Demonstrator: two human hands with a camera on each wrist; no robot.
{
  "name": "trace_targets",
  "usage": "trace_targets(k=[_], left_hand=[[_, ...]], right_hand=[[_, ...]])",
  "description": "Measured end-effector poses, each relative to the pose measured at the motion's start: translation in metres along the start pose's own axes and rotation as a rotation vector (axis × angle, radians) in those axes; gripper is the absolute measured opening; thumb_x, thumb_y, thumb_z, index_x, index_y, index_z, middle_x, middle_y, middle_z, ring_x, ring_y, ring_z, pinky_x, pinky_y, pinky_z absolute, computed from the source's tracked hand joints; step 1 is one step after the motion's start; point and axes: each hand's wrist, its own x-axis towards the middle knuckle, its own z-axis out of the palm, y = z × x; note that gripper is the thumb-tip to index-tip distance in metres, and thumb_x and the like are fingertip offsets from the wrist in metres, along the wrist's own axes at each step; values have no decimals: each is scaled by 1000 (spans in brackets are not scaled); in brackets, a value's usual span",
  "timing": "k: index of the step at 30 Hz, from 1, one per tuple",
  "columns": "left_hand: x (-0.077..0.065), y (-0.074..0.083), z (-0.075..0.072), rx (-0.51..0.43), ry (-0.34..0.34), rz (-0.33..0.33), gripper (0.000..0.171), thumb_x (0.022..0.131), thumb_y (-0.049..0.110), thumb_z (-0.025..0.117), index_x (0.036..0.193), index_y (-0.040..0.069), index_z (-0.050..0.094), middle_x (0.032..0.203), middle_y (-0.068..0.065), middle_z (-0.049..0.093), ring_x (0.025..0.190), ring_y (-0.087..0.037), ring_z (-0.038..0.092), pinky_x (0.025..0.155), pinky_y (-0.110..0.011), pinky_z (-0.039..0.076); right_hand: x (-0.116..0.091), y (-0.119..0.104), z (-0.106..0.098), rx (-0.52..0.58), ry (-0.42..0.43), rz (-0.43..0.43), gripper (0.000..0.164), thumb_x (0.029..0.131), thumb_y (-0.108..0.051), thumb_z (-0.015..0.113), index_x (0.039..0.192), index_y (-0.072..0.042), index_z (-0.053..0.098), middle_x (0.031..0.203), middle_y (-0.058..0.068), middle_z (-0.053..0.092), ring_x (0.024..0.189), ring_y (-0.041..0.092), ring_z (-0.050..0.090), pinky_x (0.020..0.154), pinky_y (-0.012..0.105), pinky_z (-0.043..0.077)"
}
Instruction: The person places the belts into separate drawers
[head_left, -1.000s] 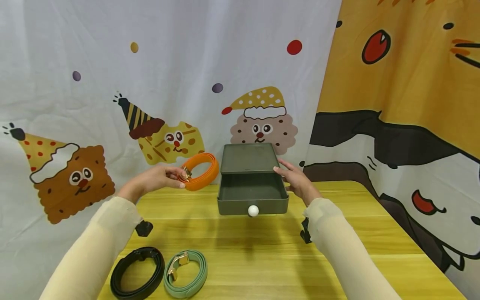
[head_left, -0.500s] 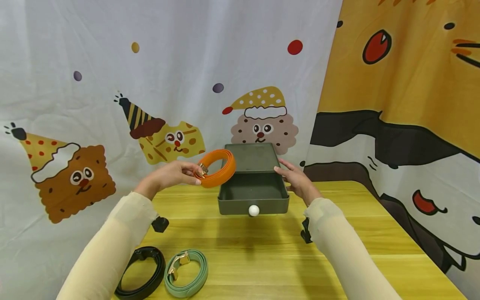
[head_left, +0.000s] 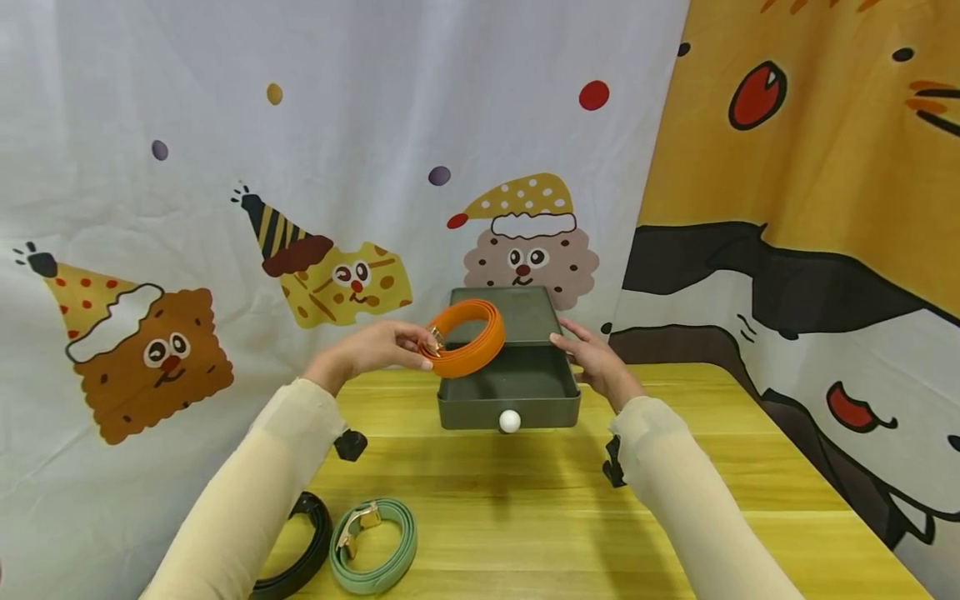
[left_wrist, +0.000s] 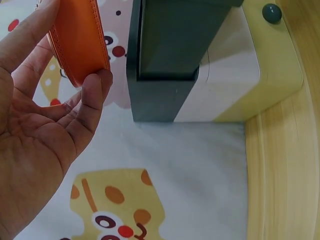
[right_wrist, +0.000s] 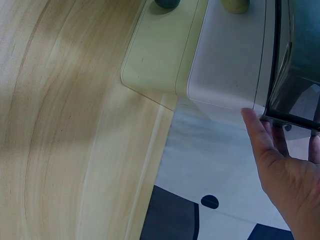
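Observation:
A coiled orange belt [head_left: 489,340] with a gold-coloured buckle is pinched between the thumb and fingers of my left hand [head_left: 378,346]. It hangs over the left part of a pulled-out dark green drawer [head_left: 472,414], which has a white knob. In the left wrist view, thumb and fingertips press the orange belt [left_wrist: 82,42] from both sides. My right hand [head_left: 596,360] rests against the right side of the drawer unit [head_left: 528,317], its fingers extended. The right wrist view shows those fingertips at the unit's edge, beside a white drawer [right_wrist: 225,60].
A black coiled belt [head_left: 311,546], partly covered by the left sleeve, lies on the wooden table [head_left: 510,533] at front left. Beside it is a green coiled belt [head_left: 407,542] with a gold-coloured buckle. A printed curtain [head_left: 360,100] hangs behind the unit.
My left hand has carried the orange belt rightward, from left of the unit to over the pulled-out drawer. The right hand has stayed at the unit's side.

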Motion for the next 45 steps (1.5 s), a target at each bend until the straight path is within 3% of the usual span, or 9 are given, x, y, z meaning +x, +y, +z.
trace_targets(k=[10,16,30,45], left_hand=[[15,11,15,-27,-60,29,20,90,21,76,109,15,73,120,-1,65,105,-25,58,94,-40,48],[21,17,22,-25,-86,11,24,88,20,78,110,14,72,113,-3,68,98,-24,61,92,-40,49],[31,20,33,36,-158,17,21,89,19,77,108,15,72,113,0,67,98,-22,61,89,-36,50],[39,23,39,97,-200,-22,20,89,24,77,108,19,73,109,1,65,97,-20,58,90,-37,47]], right_hand=[[0,0,-2,-3,-4,11,67,102,-37,56,159,-34,21,163,10,17,147,35,22,109,60,32],[-1,-1,-1,-4,-7,11,67,102,-37,56,159,-34,21,164,10,16,147,36,22,109,61,31],[-1,-1,-1,-12,-7,18,68,102,-37,56,159,-34,20,164,10,14,148,36,18,110,61,30],[0,0,0,-19,-2,17,68,102,-36,56,159,-33,20,165,10,11,148,38,15,111,63,24]])
